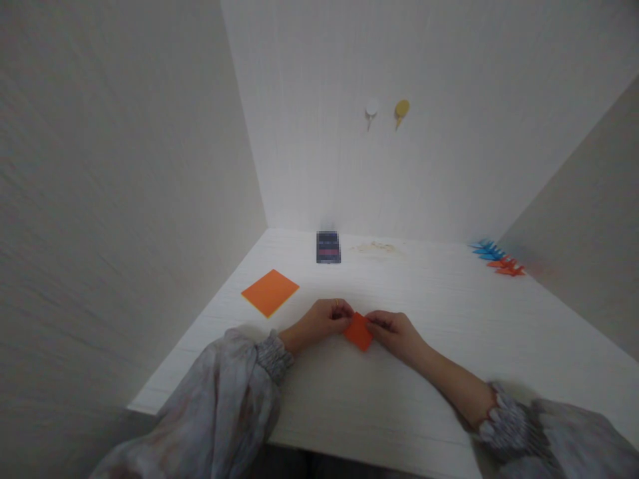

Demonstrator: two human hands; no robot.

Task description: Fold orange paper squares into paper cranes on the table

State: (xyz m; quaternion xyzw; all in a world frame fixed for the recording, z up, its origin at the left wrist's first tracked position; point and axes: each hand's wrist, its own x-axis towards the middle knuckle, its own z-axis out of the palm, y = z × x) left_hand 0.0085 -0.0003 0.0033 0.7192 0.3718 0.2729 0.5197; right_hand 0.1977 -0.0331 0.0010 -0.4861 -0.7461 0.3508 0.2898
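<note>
Between my two hands is a small folded square of orange paper (358, 332), turned so a corner points toward me. My left hand (329, 317) pinches its left edge; a ring shows on one finger. On the opposite side, the thumb and fingers of my right hand (392, 330) grip the paper's right edge. Larger and flat, a sheet of orange paper (270, 293) lies on the white table to the left of my left hand, apart from it.
A dark, blurred-out rectangular object (328, 247) sits at the table's back. Several blue folded paper figures (488, 250) and orange ones (506, 266) line the far right. White walls enclose three sides; a white hook (371, 110) and a yellow hook (401, 110) are on the back wall.
</note>
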